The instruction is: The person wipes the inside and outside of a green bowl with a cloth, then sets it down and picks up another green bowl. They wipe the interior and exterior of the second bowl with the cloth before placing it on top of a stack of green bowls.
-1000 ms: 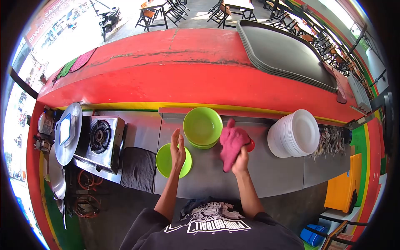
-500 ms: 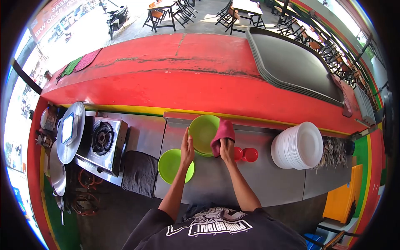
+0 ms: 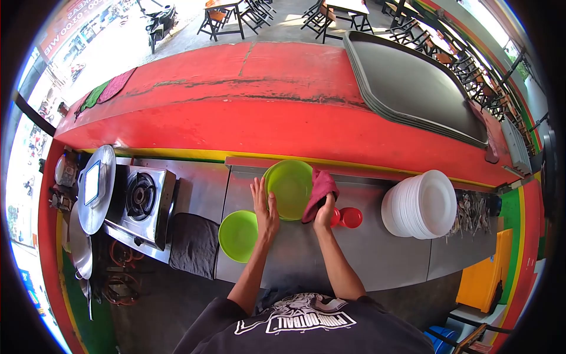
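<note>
Green bowls (image 3: 290, 190) sit stacked on the steel counter against the back wall, the top one facing up. At the stack's left side is my left hand (image 3: 266, 211), open, fingers stretched out and thumb apart along the rim. A dark pink cloth (image 3: 321, 187) is gripped in my right hand (image 3: 325, 213) at the stack's right side, part of it draped over the fingers. Another green bowl (image 3: 237, 235) rests on the counter to the left, partly covered by my left wrist. Small red cups (image 3: 352, 218) are just right of my right hand.
A tall stack of white plates (image 3: 421, 203) leans on the right, with cutlery (image 3: 473, 213) beyond it. To the left are a gas stove (image 3: 141, 200) and a dark folded cloth (image 3: 193, 245). Grey trays (image 3: 418, 88) lie on the red ledge (image 3: 236, 118).
My left hand's fingers have spread and shifted slightly off the top bowl's rim. My right hand, still with the cloth, has moved a little outward to the right.
</note>
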Tool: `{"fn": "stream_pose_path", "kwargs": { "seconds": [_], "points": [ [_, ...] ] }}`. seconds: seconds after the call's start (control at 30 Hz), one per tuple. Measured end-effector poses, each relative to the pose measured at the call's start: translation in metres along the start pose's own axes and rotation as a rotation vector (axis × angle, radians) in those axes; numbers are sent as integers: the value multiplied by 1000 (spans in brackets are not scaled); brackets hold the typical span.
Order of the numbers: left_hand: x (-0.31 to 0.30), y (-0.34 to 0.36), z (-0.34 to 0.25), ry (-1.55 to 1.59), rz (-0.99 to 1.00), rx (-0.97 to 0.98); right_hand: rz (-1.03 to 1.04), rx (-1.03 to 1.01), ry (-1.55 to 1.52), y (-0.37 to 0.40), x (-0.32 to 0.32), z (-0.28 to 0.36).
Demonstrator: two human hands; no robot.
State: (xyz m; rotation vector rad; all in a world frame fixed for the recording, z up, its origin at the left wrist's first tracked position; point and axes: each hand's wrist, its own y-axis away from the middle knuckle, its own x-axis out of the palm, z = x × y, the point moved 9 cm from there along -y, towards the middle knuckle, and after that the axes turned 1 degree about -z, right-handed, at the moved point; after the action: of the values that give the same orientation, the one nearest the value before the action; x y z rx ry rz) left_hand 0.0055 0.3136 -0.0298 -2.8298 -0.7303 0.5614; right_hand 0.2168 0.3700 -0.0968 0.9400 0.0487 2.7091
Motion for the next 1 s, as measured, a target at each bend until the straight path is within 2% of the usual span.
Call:
{"fn": "stream_pose_path", "kwargs": {
  "seconds": [0.1, 0.23, 0.33, 0.4, 0.53, 0.63, 0.67, 0.73, 0.8, 0.87, 0.93, 0.97, 1.0],
  "points": [
    [0, 6, -21, 2, 17, -11, 6, 39, -73, 2, -12, 0],
    [-4, 22, -57, 198, 24, -131, 79, 85, -224, 38, 18, 61],
    [3, 40, -55, 765, 95, -359, 146, 55, -126, 60, 6, 79],
    [3, 53, -47, 822, 122, -424, 227, 6, -25, 74, 1, 95],
    [-8, 77, -26, 806, 139, -539, 187, -29, -91, 96, -1, 126],
    [-23, 82, -37, 676, 157, -487, 201, -327, 411, 120, 12, 168],
    [-28, 84, -45, 624, 164, -455, 290, -377, 673, 133, 19, 179],
    [-32, 89, -53, 609, 195, -473, 487, -66, 780, 154, 29, 160],
    [-33, 95, -57, 609, 218, -453, 649, -31, 793, 172, 33, 133],
    [-30, 101, -58, 629, 236, -396, 815, -206, 910, 190, 59, 111],
    [-35, 116, -51, 619, 235, -218, 1015, -317, 1216, 204, 100, 99],
    [-41, 123, -46, 610, 229, -129, 1002, -324, 1196, 208, 100, 93],
    [-46, 122, -40, 653, 201, -220, 993, -334, 1177, 210, 96, 84]
  ]
}}
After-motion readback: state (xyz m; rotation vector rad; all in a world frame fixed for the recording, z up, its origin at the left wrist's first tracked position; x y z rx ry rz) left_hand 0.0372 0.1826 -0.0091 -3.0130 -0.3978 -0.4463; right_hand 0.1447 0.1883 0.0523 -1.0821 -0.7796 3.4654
